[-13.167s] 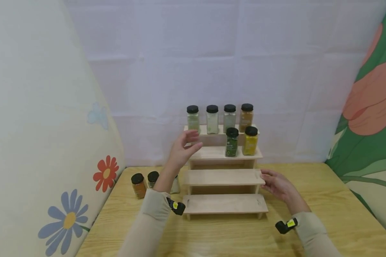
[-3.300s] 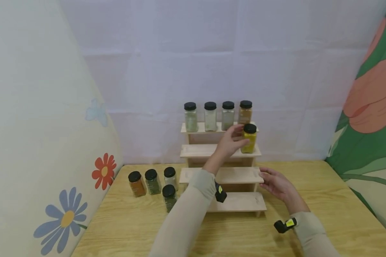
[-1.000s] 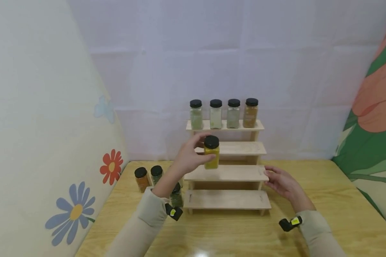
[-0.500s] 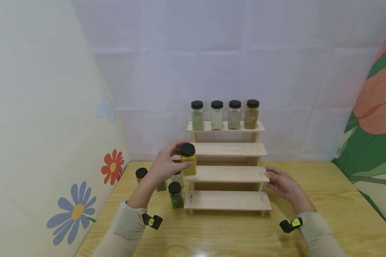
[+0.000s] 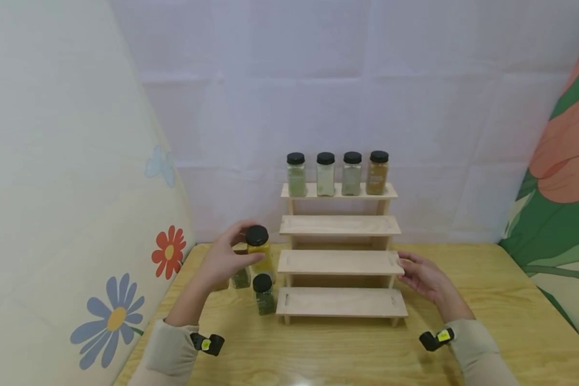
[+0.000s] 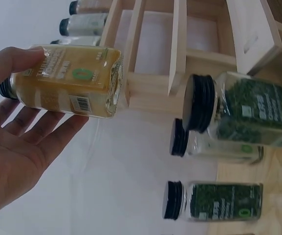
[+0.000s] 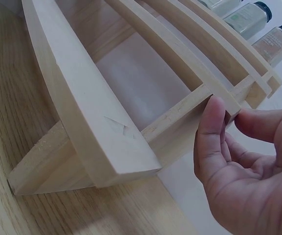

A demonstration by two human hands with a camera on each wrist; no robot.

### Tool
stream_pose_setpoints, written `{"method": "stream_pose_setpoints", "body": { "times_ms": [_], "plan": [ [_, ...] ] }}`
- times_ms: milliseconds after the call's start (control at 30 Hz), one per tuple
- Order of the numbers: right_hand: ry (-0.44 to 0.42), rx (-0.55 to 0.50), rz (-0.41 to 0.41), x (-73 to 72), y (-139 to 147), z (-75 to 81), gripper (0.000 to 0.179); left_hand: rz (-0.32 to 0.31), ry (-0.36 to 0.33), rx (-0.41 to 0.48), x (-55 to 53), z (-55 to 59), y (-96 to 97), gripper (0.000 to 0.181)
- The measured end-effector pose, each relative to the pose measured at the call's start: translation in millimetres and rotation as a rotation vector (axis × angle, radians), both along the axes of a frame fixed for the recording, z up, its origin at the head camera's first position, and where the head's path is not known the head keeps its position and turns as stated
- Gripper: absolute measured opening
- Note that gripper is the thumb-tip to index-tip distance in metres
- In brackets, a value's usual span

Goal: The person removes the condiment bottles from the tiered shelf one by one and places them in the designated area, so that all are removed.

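Note:
My left hand point(image 5: 222, 261) grips a square glass spice jar point(image 5: 260, 257) with a black lid and yellow powder, upright to the left of the tiered wooden rack point(image 5: 340, 261). In the left wrist view the yellow jar point(image 6: 65, 81) sits between thumb and fingers, its label and barcode showing. Just below it in the head view stands a dark green herb jar point(image 5: 264, 301) on the table. My right hand point(image 5: 425, 279) pinches the right end of the rack's second shelf from the bottom. The right wrist view shows thumb and forefinger at that shelf's corner point(image 7: 231, 105).
Several spice jars line the top shelf point(image 5: 338, 191), with pale green jar point(image 5: 296, 179) leftmost and orange-brown jar point(image 5: 377, 176) rightmost. Another green herb jar point(image 5: 241, 277) stands on the table, partly behind my left hand. A white cloth point(image 5: 318, 80) hangs behind.
The green herb jar left the second-highest shelf for the table. My left hand then took the yellow jar off that shelf and carried it left and down. My right hand stays at the rack.

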State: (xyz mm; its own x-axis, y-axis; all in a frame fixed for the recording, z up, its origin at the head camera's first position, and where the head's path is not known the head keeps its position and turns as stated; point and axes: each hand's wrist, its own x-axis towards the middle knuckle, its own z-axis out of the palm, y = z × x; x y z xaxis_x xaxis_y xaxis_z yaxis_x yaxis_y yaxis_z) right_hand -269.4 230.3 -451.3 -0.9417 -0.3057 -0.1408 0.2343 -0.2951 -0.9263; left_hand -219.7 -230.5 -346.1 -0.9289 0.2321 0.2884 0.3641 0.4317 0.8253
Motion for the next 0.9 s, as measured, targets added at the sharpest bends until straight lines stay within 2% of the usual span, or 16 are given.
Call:
{"method": "stream_pose_setpoints", "body": {
  "times_ms": [100, 233, 500, 900],
  "plan": [
    [0.001, 0.002, -0.004, 0.3, 0, 0.1, 0.016, -0.006, 0.008, 0.008, 1.1, -3.1, -9.1, 0.062],
    [-0.008, -0.004, -0.014, 0.0, 1, -0.1, 0.016, -0.009, -0.019, 0.008, 2.3, -7.0, -21.0, 0.061],
    [0.001, 0.006, -0.004, -0.1, 0, -1.6, 0.017, 0.079, -0.043, -0.070, 7.6, -14.9, -40.1, 0.061],
    [0.000, 0.019, -0.011, -1.3, 1, -3.0, 0.022, 0.062, -0.032, -0.083, 6.0, -30.5, -60.2, 0.057]
  ]
}}
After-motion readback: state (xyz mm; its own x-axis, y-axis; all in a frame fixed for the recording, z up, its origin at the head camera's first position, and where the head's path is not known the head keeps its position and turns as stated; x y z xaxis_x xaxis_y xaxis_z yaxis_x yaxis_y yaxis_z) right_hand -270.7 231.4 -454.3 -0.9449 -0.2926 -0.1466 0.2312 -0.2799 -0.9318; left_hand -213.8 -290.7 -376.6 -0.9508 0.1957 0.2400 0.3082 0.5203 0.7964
